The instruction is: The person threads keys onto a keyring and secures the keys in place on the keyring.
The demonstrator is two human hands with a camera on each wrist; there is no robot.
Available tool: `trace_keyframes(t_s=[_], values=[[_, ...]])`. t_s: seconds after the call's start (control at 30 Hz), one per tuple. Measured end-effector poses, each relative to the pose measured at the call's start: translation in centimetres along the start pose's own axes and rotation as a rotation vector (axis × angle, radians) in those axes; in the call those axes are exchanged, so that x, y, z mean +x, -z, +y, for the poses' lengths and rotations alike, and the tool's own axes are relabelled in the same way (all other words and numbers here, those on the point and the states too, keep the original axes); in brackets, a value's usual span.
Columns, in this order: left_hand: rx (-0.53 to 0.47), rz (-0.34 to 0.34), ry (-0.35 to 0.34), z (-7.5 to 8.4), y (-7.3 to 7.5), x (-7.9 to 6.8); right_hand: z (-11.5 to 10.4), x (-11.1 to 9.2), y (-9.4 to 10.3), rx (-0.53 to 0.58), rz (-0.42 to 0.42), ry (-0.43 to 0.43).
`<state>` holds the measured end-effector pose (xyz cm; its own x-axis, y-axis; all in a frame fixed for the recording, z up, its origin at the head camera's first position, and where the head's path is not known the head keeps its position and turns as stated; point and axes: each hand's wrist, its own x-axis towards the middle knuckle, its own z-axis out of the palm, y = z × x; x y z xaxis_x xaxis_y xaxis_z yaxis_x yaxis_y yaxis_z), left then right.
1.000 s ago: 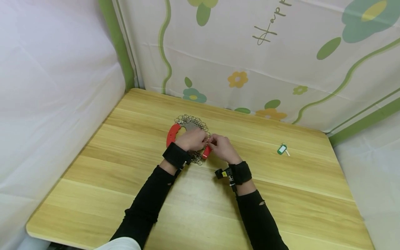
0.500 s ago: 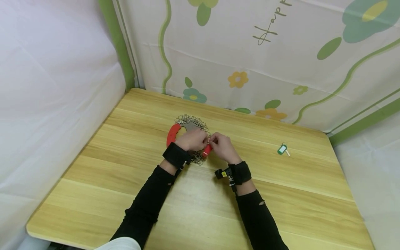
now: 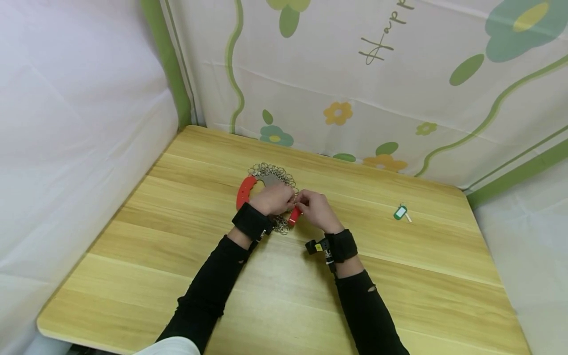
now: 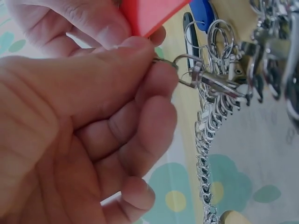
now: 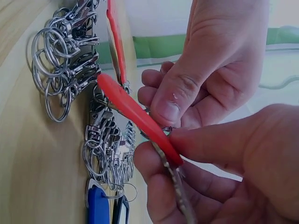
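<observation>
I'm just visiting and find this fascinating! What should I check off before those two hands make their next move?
1. Left hand has a grip on the small ring: ok, thumb and finger pinch it.
2. Right hand has a grip on the red tag: ok, pinched near one end.
3. Red tag fastened to the ring: cannot tell, fingers cover that spot.
4. Blue tag out of the fingers' way: ok, it sits apart from them.
5. Green tag close to the work: not ok, it lies apart on the right side of the table.
</observation>
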<state>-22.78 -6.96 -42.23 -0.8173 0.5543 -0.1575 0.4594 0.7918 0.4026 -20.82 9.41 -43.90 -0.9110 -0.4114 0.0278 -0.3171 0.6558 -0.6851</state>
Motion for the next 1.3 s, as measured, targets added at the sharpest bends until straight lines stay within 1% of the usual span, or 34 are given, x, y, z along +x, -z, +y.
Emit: trace_keyframes(t_s=[0.1,0.17,0.3,0.4,0.63,0.77,0.9,1.03,1.3], values=[[-0.029,0.002,-0.002,-0.08,-0.01,0.01,-0.06,0.04,-0.05,0.000,0.004,-0.029],[-0.040,0.001,-0.015,-0.16,0.01,0.00,-0.08,0.07,-0.10,0.003,0.011,-0.060],[-0.038,-0.013,-0.049,-0.23,0.07,-0.06,-0.05,0.15,-0.17,0.006,0.025,-0.117],[-0.041,-0.019,-0.063,-0.23,0.12,-0.11,-0.02,0.18,-0.19,0.006,0.030,-0.135],[-0.068,-0.046,-0.066,-0.05,0.25,-0.27,-0.16,0.10,-0.20,-0.014,0.034,-0.102],[-0.072,-0.064,-0.048,0.07,0.28,-0.31,-0.34,0.00,-0.11,0.000,0.016,-0.068],[-0.072,-0.059,-0.032,0.09,0.26,-0.26,-0.39,-0.06,-0.08,0.012,0.007,-0.050],[-0.090,-0.047,-0.035,-0.01,0.18,-0.17,-0.27,-0.03,-0.16,0.010,0.011,-0.061],[-0.072,-0.047,-0.063,-0.23,-0.03,-0.04,-0.03,-0.02,-0.29,0.002,0.020,-0.094]])
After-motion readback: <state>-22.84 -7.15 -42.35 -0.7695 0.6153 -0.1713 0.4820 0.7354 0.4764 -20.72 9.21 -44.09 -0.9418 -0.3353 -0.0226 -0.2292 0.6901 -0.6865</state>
